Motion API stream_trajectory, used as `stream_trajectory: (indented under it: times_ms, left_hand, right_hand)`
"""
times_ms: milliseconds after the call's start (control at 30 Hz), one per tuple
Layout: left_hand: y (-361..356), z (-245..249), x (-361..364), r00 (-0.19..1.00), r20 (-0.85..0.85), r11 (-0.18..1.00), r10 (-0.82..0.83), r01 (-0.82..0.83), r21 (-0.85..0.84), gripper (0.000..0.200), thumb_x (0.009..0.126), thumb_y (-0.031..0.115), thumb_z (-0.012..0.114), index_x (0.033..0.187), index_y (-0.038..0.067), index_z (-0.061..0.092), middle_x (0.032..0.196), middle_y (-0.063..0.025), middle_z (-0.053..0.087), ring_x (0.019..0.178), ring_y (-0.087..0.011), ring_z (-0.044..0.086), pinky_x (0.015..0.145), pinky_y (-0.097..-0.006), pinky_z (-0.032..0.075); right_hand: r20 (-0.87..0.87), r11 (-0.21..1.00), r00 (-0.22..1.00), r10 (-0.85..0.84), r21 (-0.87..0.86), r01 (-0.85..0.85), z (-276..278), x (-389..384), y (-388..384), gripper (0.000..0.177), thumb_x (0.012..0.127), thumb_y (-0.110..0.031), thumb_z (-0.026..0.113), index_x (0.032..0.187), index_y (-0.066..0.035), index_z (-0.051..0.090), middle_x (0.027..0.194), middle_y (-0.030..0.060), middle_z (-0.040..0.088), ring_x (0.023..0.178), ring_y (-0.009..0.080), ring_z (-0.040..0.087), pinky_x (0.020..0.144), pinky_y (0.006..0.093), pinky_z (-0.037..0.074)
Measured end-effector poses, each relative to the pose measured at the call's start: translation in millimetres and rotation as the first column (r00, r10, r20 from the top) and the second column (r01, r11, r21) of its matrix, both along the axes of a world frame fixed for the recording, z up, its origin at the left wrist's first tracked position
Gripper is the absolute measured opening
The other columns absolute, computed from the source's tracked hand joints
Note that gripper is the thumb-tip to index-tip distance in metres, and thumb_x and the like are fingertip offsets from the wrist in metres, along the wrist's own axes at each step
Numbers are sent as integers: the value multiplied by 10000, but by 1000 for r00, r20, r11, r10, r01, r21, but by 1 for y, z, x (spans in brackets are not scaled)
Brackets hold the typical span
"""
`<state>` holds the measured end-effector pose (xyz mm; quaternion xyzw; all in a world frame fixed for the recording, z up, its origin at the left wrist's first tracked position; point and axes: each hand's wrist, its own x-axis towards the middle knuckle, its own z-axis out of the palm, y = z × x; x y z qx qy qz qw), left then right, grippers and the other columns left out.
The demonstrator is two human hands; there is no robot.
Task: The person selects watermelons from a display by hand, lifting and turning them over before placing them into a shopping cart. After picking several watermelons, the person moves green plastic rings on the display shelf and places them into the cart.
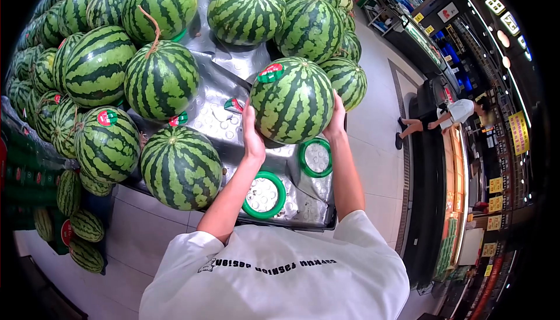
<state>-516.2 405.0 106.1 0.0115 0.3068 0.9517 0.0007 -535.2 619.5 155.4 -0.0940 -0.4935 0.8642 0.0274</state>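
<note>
Open room is left at the display tray's (306, 206) near edge, around two green rings (282, 194); floor (382, 162) lies right. Over the tray's right side, a round, dark-striped watermelon (294, 104) is clasped between left hand (252, 136) and right hand (336, 120). Red-green sticker (270, 73) attached; "fashion design" printed on white shirt (274, 291).

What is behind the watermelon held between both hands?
Beyond the held watermelon, another watermelon partly shows at picture right, and silvery sheeting at picture left. Whatever lies directly behind it is covered.
</note>
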Motion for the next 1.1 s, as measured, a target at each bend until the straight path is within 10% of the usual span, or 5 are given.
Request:
stream_trajectory:
  times_ms: [267, 433, 500, 600, 1100]
  left_hand:
    - [23, 11, 0, 969, 177, 982, 175, -159, -102, 641, 1028, 574, 382, 1424, 81, 492, 1409, -61, 548, 1269, -209, 527, 1079, -364, 399]
    - [29, 80, 65, 924, -201, 888, 325, -371, -273, 668, 1057, 502, 262, 1499, 18, 389, 1502, -146, 456, 1389, -266, 412, 1180, -380, 249]
    - [-17, 79, 83, 891, -448, 915, 71, -237, -327, 714, 1062, 507, 176, 1545, -5, 295, 1538, -193, 408, 1426, -299, 370, 1211, -395, 189]
    - [-8, 95, 119, 994, -104, 989, -24, 39, 141, 675, 1069, 494, 199, 1542, 25, 307, 1546, -174, 392, 1416, -284, 382, 1195, -397, 258]
    - [-77, 42, 375, 858, -221, 884, 464, -466, 45, 663, 1008, 399, 431, 1543, 25, 316, 1532, -140, 414, 1392, -255, 421, 1167, -393, 318]
  right_hand:
    - [-130, 982, 991, 28, -182, -51, -8, -7, -2, 538, 1016, -445, 442, 1305, -14, 582, 1261, 106, 646, 1122, 221, 607, 1000, 365, 462]
    - [-346, 921, 937, 51, -347, -178, -13, 10, 17, 531, 1035, -423, 398, 1329, -15, 569, 1271, 136, 643, 1112, 253, 629, 977, 380, 504]
    - [-349, 919, 936, 44, -354, -175, -17, 27, 16, 532, 1036, -423, 396, 1332, -16, 567, 1274, 137, 641, 1115, 254, 628, 979, 381, 503]
    - [-324, 917, 941, 98, -337, -212, -26, 75, 3, 533, 1037, -423, 392, 1335, -16, 564, 1279, 138, 638, 1120, 254, 626, 983, 381, 501]
    - [-258, 696, 693, 673, -97, -711, -70, 243, -69, 541, 1045, -422, 371, 1354, -16, 549, 1306, 142, 622, 1142, 255, 618, 1003, 382, 493]
